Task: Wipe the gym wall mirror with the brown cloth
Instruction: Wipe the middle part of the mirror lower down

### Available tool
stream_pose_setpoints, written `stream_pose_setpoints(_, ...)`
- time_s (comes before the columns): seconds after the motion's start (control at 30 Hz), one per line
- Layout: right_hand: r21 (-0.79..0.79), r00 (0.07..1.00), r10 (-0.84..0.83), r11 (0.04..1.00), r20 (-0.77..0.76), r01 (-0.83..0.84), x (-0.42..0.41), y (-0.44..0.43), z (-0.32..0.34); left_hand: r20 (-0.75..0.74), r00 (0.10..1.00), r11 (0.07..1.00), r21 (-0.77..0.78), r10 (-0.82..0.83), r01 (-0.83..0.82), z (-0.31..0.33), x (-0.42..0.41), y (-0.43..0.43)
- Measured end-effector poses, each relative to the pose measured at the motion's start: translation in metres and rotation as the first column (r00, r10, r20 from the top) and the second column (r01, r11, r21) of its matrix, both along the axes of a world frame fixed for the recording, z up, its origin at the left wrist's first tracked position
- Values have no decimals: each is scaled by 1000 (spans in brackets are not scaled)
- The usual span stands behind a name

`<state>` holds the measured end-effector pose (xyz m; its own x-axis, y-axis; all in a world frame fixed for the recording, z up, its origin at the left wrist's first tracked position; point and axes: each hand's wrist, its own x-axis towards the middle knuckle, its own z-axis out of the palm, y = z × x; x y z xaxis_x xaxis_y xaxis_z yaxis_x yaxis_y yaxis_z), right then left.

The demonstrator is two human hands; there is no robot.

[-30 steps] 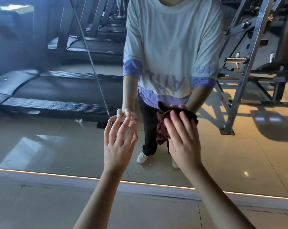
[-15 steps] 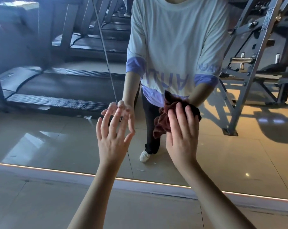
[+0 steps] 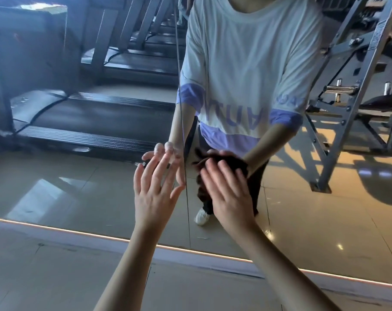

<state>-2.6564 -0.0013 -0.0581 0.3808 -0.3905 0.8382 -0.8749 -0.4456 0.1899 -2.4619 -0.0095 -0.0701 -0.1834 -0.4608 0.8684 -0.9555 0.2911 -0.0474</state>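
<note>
The gym wall mirror (image 3: pixel 78 194) fills most of the view, with a vertical seam between two panes. My right hand (image 3: pixel 230 194) lies flat with straight fingers and presses the bunched brown cloth (image 3: pixel 200 187) against the glass just right of the seam. The cloth shows only at my hand's upper and left edges. My left hand (image 3: pixel 155 189) is spread open, its fingertips touching the glass left of the seam. Both hands and my white and purple shirt are reflected in the mirror.
A lit strip (image 3: pixel 78 230) runs along the mirror's bottom edge above the tiled floor (image 3: pixel 56 277). Treadmills (image 3: pixel 89 122) are reflected on the left and a grey metal weight rack (image 3: pixel 347 104) on the right.
The view has shifted, so the mirror seam now stands between my hands. My right hand and the cloth have slid a little lower on the glass; my left hand stays spread on the mirror.
</note>
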Motion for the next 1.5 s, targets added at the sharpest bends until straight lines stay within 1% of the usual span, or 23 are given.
stream_pose_setpoints(0.07,-5,956,60,998,-287,-64,-2,-4,-13,-21,999,999,0,-33,33,-1,4,-1)
stream_pose_setpoints(0.1,2,936,74,997,-346,-78,-3,-5,-12,-24,998,999,-3,-50,50,-1,8,-2)
stream_pose_setpoints(0.13,10,939,76,997,-336,-77,-2,-5,-6,-19,998,998,-9,-68,68,-2,12,-3)
stream_pose_setpoints(0.27,-35,999,14,999,38,-13,13,-6,20,20,996,996,-30,-88,88,-5,22,-7)
stream_pose_setpoints(0.33,-50,994,-7,999,108,12,22,-8,18,20,996,996,-26,-81,82,-6,22,-8)
stream_pose_setpoints(0.37,-48,998,-18,999,53,21,25,-8,12,16,996,996,-26,-87,87,-5,22,-8)
stream_pose_setpoints(0.47,-21,952,16,999,-306,-24,22,-7,-13,0,994,994,-5,-109,109,-3,23,-4)
stream_pose_setpoints(0.53,-10,927,40,999,-372,-47,20,-7,-11,-17,998,997,33,-68,69,-4,26,2)
stream_pose_setpoints(0.57,-13,946,51,998,-321,-58,21,-7,-5,-32,999,998,46,-31,33,-4,29,5)
stream_pose_setpoints(0.67,-35,998,49,998,-39,-51,29,-10,16,-98,991,994,71,87,-81,1,45,8)
stream_pose_setpoints(0.73,-40,999,37,999,37,-36,35,-12,16,-128,982,987,105,136,-123,8,55,6)
stream_pose_setpoints(0.77,-35,999,35,999,-7,-35,38,-12,12,-130,981,984,125,144,-128,10,59,5)
stream_pose_setpoints(0.87,-15,934,89,995,-347,-100,37,-14,-8,-106,984,979,157,144,-126,13,65,4)
stream_pose_setpoints(0.93,0,901,124,991,-416,-137,35,-16,-6,-107,985,980,156,139,-121,11,67,3)
stream_pose_setpoints(0.97,-2,920,133,990,-370,-144,35,-16,-1,-109,984,980,155,140,-122,9,67,2)
stream_pose_setpoints(1.1,-33,995,90,995,-33,-91,43,-16,18,-102,985,982,142,139,-124,6,69,0)
stream_pose_setpoints(1.13,-37,997,73,997,-17,-74,46,-16,16,-96,986,983,141,133,-119,5,70,-1)
stream_pose_setpoints(1.17,-44,996,54,997,-67,-57,49,-16,11,-90,988,984,139,124,-111,5,72,-1)
stream_pose_setpoints(1.27,-56,916,50,995,-397,-78,45,-18,-7,-68,994,988,133,84,-75,3,79,-3)
stream_pose_setpoints(1.3,-56,901,51,995,-430,-83,43,-19,-5,-64,996,990,125,68,-60,3,81,-4)
stream_pose_setpoints(1.37,-66,943,38,996,-329,-63,45,-20,7,-71,997,996,88,25,-19,2,84,-6)
stream_pose_setpoints(1.43,-78,996,-5,997,-85,-2,56,-19,21,-71,997,998,51,-20,24,0,87,-10)
stream_pose_setpoints(1.5,-76,994,-35,996,100,43,75,-19,22,-61,998,998,49,-27,30,-4,96,-11)
